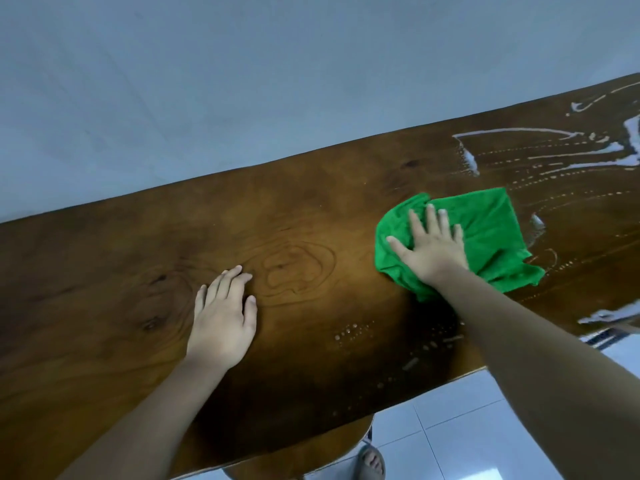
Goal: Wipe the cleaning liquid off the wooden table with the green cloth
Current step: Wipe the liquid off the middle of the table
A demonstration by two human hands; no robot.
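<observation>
Right grip: released, fingers straight and spread, palm pressed flat on the green cloth. Nothing clenched; the cloth is pinned under the palm, not bunched in the fingers. It lies crumpled on the wooden table and spills out from under the grip all round, mostly on the little-finger side.

Past the cloth on that same side, and ahead of the fingertips: cleaning liquid in white streaks, dotted lines and foamy smears, running up to the table's far edge. A further pale smear sits at the near edge, outside the right forearm. Small droplets bead the wood on the thumb side, back from the wrist toward the person.

Left grip: well apart from the right one, on its thumb side. Also released, fingers straight and close together, palm flat on matt wood beside ring-shaped grain.

Further out: grey-blue wall beyond the far edge. White floor tiles below the near edge, with a foot in a sandal on them. Beside the foot, a rounded wooden shape under the table; stool or base, cannot tell.
</observation>
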